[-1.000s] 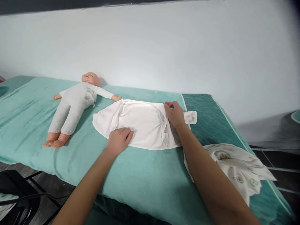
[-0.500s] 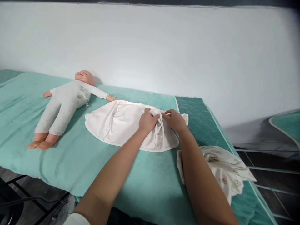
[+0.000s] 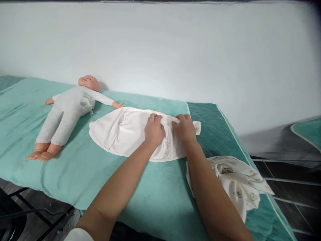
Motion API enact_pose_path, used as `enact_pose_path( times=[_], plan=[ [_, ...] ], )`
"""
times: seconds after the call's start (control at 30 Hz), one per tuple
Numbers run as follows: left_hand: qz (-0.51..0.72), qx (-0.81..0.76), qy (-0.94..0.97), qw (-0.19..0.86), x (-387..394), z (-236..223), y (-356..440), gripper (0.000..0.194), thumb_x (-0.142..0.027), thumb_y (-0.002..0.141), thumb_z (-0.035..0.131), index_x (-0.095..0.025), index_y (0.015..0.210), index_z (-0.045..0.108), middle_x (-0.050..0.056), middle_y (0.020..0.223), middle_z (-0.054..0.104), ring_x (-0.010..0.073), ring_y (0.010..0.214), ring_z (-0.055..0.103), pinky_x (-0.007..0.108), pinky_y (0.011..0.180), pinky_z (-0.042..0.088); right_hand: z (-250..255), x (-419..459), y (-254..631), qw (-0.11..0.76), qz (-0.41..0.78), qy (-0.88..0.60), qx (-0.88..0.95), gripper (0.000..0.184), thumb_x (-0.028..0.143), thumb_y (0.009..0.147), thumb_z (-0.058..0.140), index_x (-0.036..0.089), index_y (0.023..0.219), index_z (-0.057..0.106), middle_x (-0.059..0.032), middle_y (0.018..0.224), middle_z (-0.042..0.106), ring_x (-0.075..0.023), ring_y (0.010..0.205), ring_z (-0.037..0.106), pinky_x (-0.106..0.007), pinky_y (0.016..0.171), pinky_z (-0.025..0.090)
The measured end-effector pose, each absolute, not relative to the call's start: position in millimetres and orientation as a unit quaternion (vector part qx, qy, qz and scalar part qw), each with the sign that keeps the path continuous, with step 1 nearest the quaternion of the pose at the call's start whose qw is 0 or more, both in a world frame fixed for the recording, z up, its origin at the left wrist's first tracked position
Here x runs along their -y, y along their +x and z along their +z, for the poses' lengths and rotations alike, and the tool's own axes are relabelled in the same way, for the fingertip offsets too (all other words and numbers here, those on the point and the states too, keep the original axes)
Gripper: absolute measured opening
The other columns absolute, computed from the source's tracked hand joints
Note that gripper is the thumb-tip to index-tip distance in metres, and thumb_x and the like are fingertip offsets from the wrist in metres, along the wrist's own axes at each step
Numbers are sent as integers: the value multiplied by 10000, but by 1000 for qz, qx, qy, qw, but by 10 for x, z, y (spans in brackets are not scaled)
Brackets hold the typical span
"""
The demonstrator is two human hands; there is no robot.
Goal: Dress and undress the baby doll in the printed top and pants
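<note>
A white baby garment point(image 3: 132, 130) lies spread on the green bed cover, with a raised fold and a small tag on its right part. My left hand point(image 3: 154, 130) is closed over the cloth by its far edge, fingers curled. Just to the right, my right hand point(image 3: 185, 129) grips the same far edge, thumb toward the left hand. Beyond it a small white tab point(image 3: 197, 128) sticks out. The cloth under both palms is hidden.
A baby doll point(image 3: 72, 103) in a whitish suit lies on its back at the left, one hand near the garment. Patterned white cloth point(image 3: 234, 184) is crumpled at the right, partly behind my right forearm. A white wall point(image 3: 160, 53) borders the green bed cover point(image 3: 105, 174).
Both hands have shifted slightly to the far edge and turned palms down, fingers curling over it. The raised fold between them lies flatter. My view has moved slightly.
</note>
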State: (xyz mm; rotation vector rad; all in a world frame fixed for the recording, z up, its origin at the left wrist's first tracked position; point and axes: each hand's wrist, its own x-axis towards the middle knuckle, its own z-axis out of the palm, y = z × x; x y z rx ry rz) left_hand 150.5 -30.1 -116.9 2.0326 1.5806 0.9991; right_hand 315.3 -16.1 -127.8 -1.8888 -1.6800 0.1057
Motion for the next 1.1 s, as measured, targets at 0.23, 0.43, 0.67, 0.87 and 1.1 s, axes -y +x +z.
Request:
enact_pose_path(
  times=[0.23, 0.43, 0.67, 0.87, 1.1],
  plan=[
    [220, -477, 842, 122, 508, -1116, 1424, 219, -191, 991, 472, -176, 1019, 688, 88, 1158, 693, 271, 1176, 573, 429, 964, 501, -1396, 120, 2928, 413, 141, -573, 694, 228, 248, 902, 466, 192, 1032, 645, -143, 1132, 649, -267, 1070, 641, -472, 963, 561],
    [300, -440, 839, 116, 925, -1148, 787, 237, -133, 966, 494, -210, 1079, 688, 57, 1111, 707, 233, 1125, 601, 409, 965, 512, -1297, 254, 2798, 483, 143, -546, 669, 246, 313, 909, 510, 208, 1074, 658, -122, 1151, 685, -258, 1088, 655, -500, 986, 569],
    [434, -557, 706, -51, 1240, -999, -1175, 228, -144, 955, 501, -222, 1077, 676, 89, 1190, 690, 236, 1131, 629, 427, 1016, 521, -1088, 480, 1966, 463, 265, -502, 680, 251, 386, 936, 563, 246, 1116, 667, -77, 1205, 698, -231, 1124, 672, -491, 1058, 548],
    [407, -723, 558, -17, 838, -604, -2507, 378, -269, 909, 597, -198, 1280, 625, 132, 1411, 607, 312, 1383, 512, 505, 1194, 395, -996, -413, 725, 453, 374, -485, 648, 394, 448, 878, 656, 222, 1186, 563, -133, 1362, 631, -257, 1313, 601, -472, 1165, 475],
    [374, -745, 430, 346, 222, -597, -2976, 547, -554, 921, 659, -230, 1358, 608, 94, 1318, 713, 266, 1095, 687, 426, 947, 558, -973, -1873, -449, 344, 291, -560, 695, 698, 557, 902, 645, 71, 1376, 482, -268, 1307, 628, -372, 1249, 619, -551, 1119, 475]
  ],
)
